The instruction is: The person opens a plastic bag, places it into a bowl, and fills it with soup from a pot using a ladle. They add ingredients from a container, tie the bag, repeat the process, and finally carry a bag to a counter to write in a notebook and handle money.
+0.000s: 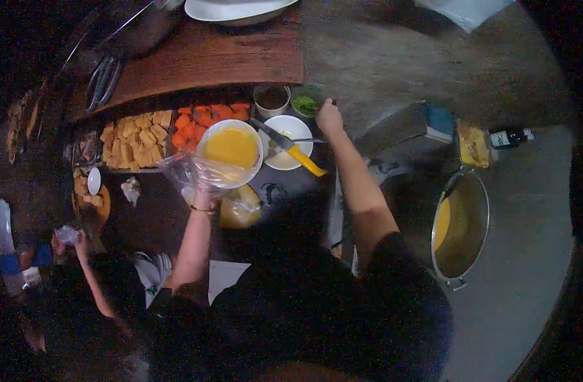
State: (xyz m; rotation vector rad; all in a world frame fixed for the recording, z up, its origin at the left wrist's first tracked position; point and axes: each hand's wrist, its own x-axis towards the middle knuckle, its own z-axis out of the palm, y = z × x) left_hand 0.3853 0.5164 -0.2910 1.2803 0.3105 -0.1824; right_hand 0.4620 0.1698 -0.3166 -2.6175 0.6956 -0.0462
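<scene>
My left hand, partly covered by a clear plastic bag, holds up a white bowl of yellow soup. My right hand is closed beside a small container of chopped green herbs; a dark tip shows at its fingers, too small to name. A yellow-handled knife lies across a white plate just right of the bowl. Below the bowl sits a plastic bag of yellow food.
Trays of tan cut pieces and orange pieces line the counter, beside a cup of dark contents. A big pot and a dark bottle stand right. Another person's hands hold clear plastic at left.
</scene>
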